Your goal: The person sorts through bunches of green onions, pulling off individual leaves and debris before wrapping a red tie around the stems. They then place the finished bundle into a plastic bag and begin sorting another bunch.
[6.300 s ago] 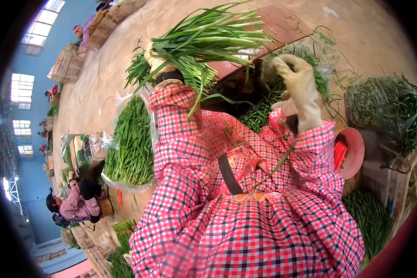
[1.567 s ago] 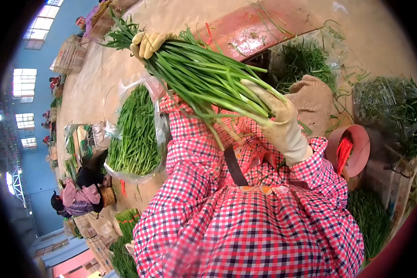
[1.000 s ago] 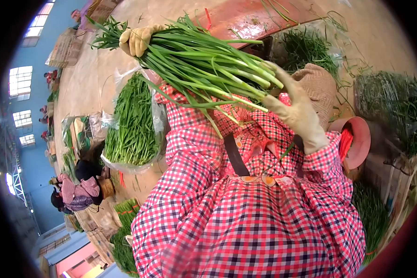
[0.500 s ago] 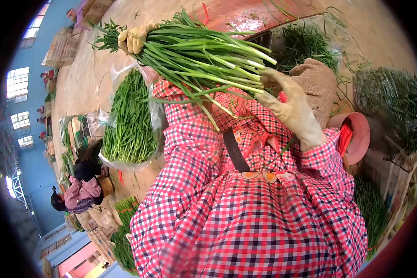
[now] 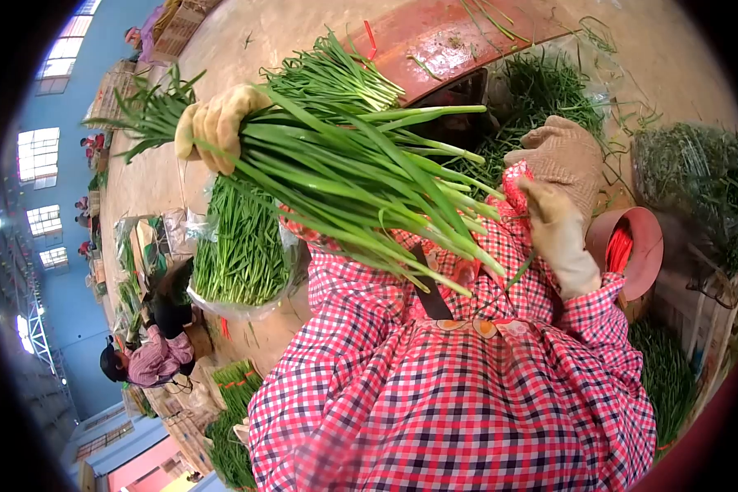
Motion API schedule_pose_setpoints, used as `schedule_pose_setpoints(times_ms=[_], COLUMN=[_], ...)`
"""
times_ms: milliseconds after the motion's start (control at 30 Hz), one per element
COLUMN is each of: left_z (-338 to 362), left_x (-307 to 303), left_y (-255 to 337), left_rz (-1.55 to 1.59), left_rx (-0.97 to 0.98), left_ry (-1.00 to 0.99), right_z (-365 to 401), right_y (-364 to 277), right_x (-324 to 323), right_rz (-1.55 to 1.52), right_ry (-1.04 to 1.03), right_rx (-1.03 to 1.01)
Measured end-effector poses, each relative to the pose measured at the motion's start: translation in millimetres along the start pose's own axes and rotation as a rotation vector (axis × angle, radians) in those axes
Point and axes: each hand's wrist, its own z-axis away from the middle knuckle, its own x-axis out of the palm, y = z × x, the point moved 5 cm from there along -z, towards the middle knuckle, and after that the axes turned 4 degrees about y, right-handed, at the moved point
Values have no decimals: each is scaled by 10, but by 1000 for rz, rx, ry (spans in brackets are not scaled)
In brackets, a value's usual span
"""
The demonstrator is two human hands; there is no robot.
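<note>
Daylight glares through windows point(image 5: 38, 155); fisheye distortion curves the black-rimmed edges.

Table point(image 5: 422, 33), red, wet-looking: beyond and between the left fingers point(image 5: 223, 127) and right fingers point(image 5: 539, 197). Carries loose stalks point(image 5: 512, 35), one stem point(image 5: 425, 68), one red tie point(image 5: 371, 39). Bundle point(image 5: 336, 74): at the table's edge, right of the left fingers; underside hidden.

Floor point(image 5: 291, 33), tan. Carries leaf bit point(image 5: 248, 39), beyond the left fingers; bagged greens point(image 5: 242, 254) and red strip point(image 5: 225, 328), bodyward of them; scraps point(image 5: 648, 115), beyond the right fingers, rightward.
</note>
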Motion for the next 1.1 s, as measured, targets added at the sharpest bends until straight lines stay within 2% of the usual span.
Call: schedule_pose_setpoints(times_ms=[100, 200, 267, 300, 333, 400, 467, 533, 600, 700, 733, 800, 833, 900, 933, 1000, 1067, 1100], left_z=[-14, -35, -58, -58, -54, -29, -5, 10, 35, 11, 0, 29, 53, 162, 185, 234, 266, 276], left_x=[62, 102, 183, 164, 225, 269, 299, 427, 422, 483, 479, 465, 448, 420, 395, 343, 367, 315], left_y=[-23, -59, -49, -24, -25, -34, -46, -128, -133, -156, -157, -142, -130, -91, -46, 45, -32, 29], left_rz=[20, 32, 40, 35, 42, 44, 45, 53, 65, 98, 98, 70, 43, -8, -44, -117, -165, -174], left_rx=[13, 7, 19, 24, 33, 38, 50, 62, 86, 119, 128, 130, 117, 148, 115, 50, 46, 23], left_ry=[-13, -36, -47, -57, -58, -62, -76, -113, -128, -158, -154, -121, -98, 16, 6, -18, 114, 61], right_z=[-274, -458, -436, -393, -347, -222, -150, 84, 103, -28, -165, -29, 5, -181, -235, -268, -263, -356], right_y=[-152, -663, -995, -1073, -1135, -1045, -858, -560, -267, -197, -379, 118, 372, 296, 225, 255, 226, -7], right_x=[-198, -353, -352, -263, -260, -169, -201, -184, -202, -442, -549, -404, -360, -372, -390, -443, -492, -614], right_rz=[-539, -799, -518, -279, -242, -136, -92, 11, 58, -120, -90, -241, -118, 42, 119, 29, -63, -219], right_ry=[3, -91, -132, -133, -78, -112, -40, 7, -130, 99, 142, -228, -261, -201, -166, -148, -132, 9], right_rx=[178, 68, -146, -316, -386, -355, -399, -359, -173, -114, -103, 278, 249, -41, -188, 43, 273, 118])
